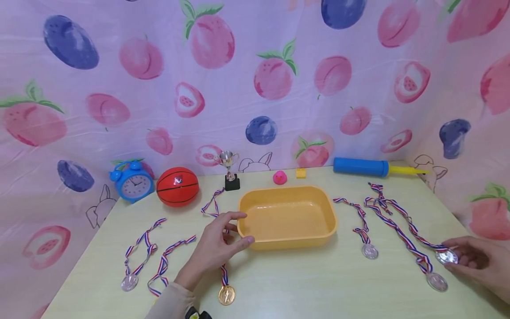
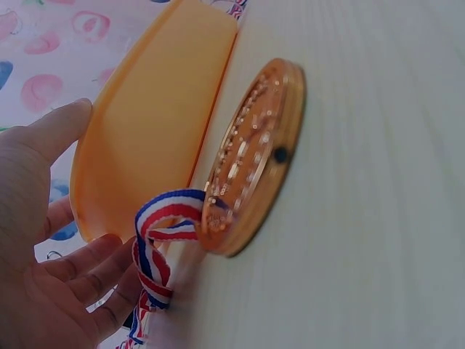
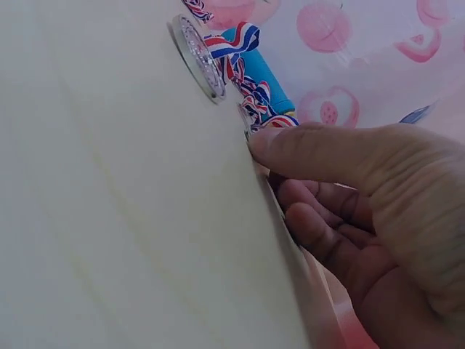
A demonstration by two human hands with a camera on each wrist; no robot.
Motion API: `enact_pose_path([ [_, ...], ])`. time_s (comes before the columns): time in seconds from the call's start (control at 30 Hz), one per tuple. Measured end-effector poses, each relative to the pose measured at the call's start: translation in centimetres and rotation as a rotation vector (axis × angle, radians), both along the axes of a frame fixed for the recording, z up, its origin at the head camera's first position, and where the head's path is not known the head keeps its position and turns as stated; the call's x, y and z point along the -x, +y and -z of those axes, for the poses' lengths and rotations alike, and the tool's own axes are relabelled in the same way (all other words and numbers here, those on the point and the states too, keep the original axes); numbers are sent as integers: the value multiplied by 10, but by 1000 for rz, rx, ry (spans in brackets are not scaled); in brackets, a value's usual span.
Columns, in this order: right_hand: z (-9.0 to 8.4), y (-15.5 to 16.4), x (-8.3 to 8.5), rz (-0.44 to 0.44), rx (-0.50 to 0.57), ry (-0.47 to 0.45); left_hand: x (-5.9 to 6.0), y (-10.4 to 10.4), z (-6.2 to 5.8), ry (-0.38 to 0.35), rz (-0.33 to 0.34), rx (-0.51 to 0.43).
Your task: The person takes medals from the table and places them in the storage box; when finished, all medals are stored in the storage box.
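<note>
My left hand (image 1: pixel 215 243) holds the near left corner of a yellow-orange plastic tub (image 1: pixel 291 243), thumb at the front rim and fingers at the left end. The tub stands on the table. In front of that wrist lies a gold medal (image 1: pixel 226 295), its striped ribbon running under the hand; the left wrist view shows this medal (image 2: pixel 251 156) close up. At the far right, my right hand (image 1: pixel 484 262) pinches the edge of a silver medal (image 1: pixel 446 256) with a red, white and blue ribbon. A second silver medal (image 1: pixel 437 282) lies just in front of it.
Another silver medal (image 1: pixel 369 251) lies right of the tub, and one more (image 1: pixel 129 282) at left. Along the back stand a blue alarm clock (image 1: pixel 135 182), red basketball (image 1: pixel 177 187), small trophy (image 1: pixel 228 170), pink duck (image 1: pixel 280 177), yellow block (image 1: pixel 300 173) and blue pump (image 1: pixel 360 167).
</note>
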State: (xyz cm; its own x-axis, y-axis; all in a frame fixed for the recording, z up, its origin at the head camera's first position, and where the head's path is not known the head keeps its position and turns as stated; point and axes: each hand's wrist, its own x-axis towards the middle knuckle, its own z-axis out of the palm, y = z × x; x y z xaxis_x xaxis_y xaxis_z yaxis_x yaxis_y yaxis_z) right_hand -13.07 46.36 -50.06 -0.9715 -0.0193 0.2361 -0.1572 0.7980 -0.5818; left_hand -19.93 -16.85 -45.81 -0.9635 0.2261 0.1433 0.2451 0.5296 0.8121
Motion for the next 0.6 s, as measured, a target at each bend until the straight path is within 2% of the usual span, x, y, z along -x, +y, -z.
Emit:
enact_pose_path([
  [0.2, 4, 2, 3, 60, 72, -5, 0, 0, 0, -11, -2, -4],
  [0.3, 7, 3, 4, 67, 186, -30, 0, 1, -1, -14, -3, -5],
  [0.43, 9, 5, 5, -15, 470, -32, -1, 1, -2, -16, -5, -2],
  [0.5, 7, 3, 6, -48, 525, -20, -1, 1, -2, -19, -5, -3],
  [0.6, 3, -2, 6, -59, 519, -19, -1, 1, -3, -22, -5, -2],
])
